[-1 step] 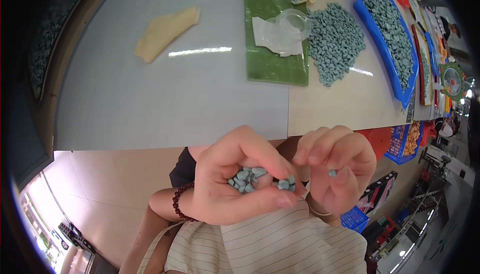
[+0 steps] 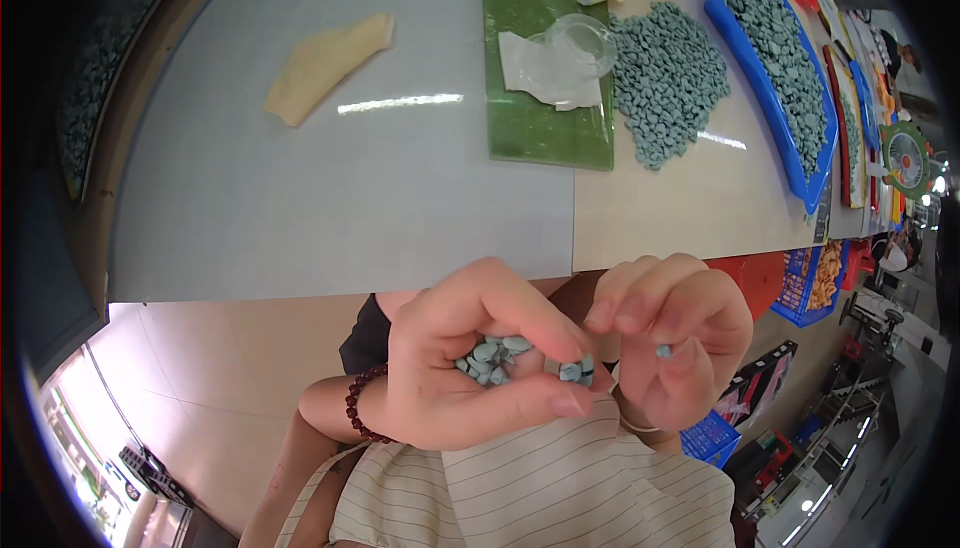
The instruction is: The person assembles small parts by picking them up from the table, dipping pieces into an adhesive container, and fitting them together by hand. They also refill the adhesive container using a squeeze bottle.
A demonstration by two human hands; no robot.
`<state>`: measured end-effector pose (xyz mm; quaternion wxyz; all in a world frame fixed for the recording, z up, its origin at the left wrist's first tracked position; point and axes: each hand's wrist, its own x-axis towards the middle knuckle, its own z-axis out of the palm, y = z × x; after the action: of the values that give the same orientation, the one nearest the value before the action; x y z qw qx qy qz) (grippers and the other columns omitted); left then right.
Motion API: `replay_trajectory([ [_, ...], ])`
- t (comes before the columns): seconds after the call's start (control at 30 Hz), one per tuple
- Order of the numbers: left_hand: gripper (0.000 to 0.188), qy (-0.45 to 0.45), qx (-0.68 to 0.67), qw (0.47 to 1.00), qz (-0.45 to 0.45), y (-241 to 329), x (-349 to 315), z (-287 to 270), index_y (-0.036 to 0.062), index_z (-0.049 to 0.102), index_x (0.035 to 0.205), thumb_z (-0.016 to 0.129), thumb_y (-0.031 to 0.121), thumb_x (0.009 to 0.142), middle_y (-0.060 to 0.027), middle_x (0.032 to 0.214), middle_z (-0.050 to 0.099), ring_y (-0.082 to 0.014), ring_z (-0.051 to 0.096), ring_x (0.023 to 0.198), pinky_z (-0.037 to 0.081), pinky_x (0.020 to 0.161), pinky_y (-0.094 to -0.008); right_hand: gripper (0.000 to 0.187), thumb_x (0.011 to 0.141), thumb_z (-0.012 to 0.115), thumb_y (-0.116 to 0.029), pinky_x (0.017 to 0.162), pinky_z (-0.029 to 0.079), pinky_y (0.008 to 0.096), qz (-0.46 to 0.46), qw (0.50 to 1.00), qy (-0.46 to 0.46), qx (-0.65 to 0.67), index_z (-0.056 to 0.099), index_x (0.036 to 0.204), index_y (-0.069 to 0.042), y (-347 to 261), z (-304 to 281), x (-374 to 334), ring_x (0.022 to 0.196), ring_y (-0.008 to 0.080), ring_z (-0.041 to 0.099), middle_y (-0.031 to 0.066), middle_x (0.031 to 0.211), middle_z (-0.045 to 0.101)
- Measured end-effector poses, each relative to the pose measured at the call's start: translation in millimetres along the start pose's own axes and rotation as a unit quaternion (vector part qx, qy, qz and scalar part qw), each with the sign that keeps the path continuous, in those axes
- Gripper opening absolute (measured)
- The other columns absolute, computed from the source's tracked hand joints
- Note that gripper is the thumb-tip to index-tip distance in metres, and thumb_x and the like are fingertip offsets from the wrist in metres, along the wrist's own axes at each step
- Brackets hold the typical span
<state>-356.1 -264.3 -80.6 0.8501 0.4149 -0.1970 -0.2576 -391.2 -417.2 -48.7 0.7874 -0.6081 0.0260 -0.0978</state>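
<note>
My left hand (image 2: 470, 358) is curled in front of my lap, holding several small blue-green stones (image 2: 490, 356) in its palm. More stones (image 2: 576, 371) of the same kind are pinched between its thumb and index finger, a dark gap showing between them. Close by on the right, my right hand (image 2: 685, 338) has bent fingers, with one tiny blue-green stone (image 2: 663, 351) at the thumb tip against the fingers. A large pile of such stones (image 2: 668, 83) lies on the table beside a green mat (image 2: 545, 138).
A white paper scrap (image 2: 540, 78) and a clear round lid (image 2: 585, 45) rest on the mat. Tan cloth (image 2: 330, 66) lies on the grey tabletop (image 2: 350, 198) to the left. At right stands a blue tray of stones (image 2: 712, 8); below the table is a blue basket (image 2: 800, 298).
The stones between my left thumb and index finger have turned slightly and sit a little further right. The table has shifted slightly left in view.
</note>
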Motion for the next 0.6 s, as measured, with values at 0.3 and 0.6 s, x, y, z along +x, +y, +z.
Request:
replay_trajectory([
  [0.3,0.026,0.002,0.13,0.991,0.013,2.7,4.6,9.9,-0.0008,0.048,0.088,0.069,0.009,0.076,-0.0123,0.079,0.059,-0.013,0.056,0.063,0.045,0.056,-0.0235,0.01,0.069,0.058,-0.002,0.062,0.048,0.0303,-0.151,0.978,-0.04,-0.135,0.055,0.078,0.001,3.5,-12.9,-2.1,0.07,0.0224,0.058,0.0136,0.082,0.059],
  [0.6,0.023,0.076,0.092,0.988,0.094,-12.6,5.5,20.8,0.0009,0.059,0.081,0.075,0.0,0.065,-0.0095,0.076,0.064,-0.0114,0.057,0.055,0.042,0.047,-0.0194,0.026,0.056,0.062,0.01,0.058,0.051,0.0278,-0.178,0.953,-0.078,-0.234,0.06,0.081,0.002,-7.6,-21.2,-4.1,0.071,0.0236,0.061,0.0135,0.084,0.061],
])
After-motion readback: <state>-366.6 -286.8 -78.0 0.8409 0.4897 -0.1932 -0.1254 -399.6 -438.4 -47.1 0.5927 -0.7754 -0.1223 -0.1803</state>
